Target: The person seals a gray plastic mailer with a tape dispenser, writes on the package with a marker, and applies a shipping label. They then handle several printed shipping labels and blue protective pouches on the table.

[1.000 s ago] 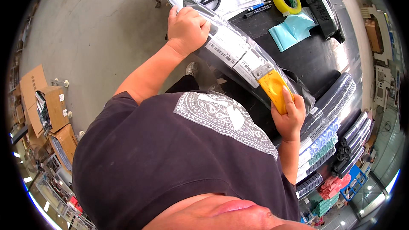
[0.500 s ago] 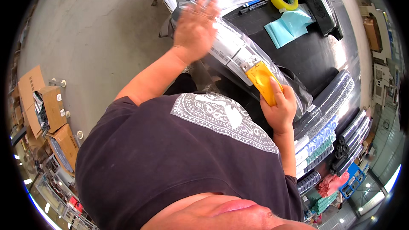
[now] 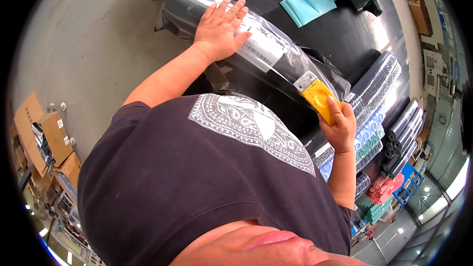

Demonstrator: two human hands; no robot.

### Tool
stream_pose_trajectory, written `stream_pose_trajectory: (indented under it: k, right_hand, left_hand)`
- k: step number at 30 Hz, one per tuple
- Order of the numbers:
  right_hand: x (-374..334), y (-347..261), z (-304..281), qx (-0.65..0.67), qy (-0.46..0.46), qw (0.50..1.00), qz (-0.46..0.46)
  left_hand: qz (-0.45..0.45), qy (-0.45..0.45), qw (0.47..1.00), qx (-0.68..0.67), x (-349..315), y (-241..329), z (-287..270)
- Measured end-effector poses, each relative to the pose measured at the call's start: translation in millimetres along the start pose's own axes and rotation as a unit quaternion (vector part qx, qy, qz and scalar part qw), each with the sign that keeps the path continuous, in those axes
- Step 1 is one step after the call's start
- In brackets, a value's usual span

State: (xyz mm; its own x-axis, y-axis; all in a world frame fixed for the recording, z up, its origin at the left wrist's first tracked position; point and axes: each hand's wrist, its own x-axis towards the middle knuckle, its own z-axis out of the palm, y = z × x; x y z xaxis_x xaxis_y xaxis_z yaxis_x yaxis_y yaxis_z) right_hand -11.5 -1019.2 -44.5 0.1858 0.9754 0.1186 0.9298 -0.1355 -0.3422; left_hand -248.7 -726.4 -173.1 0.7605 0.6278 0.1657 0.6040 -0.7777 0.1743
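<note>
Directly beneath left hand (image 3: 220, 30): package (image 3: 286, 61)

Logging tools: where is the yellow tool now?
Head view, right of centre: the yellow tool is in the right hand, its metal end by the black package.

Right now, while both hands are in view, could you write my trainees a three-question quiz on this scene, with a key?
1. True or false: the left hand rests with fingers spread on the dark plastic-wrapped package.
2. What does the right hand hold? (a) a roll of tape (b) a yellow tool with a metal end (c) a pen
3. Fill in: the light-blue sheet lies on a ____ table.
Key: 1 true; 2 b; 3 black.
</note>
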Motion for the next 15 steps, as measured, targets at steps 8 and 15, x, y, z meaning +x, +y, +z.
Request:
stream_pose_trajectory:
  k: [8,15]
  right_hand:
    - [22,-17,-9,-0.084,-0.048,0.995,-0.034]
    - [58,-65,-26,-0.189,-0.193,0.963,0.012]
  left_hand:
    - [-0.009,-0.028,0.999,0.040,8,17,-9]
    - [0.327,-0.030,0.933,-0.146,-10,93,16]
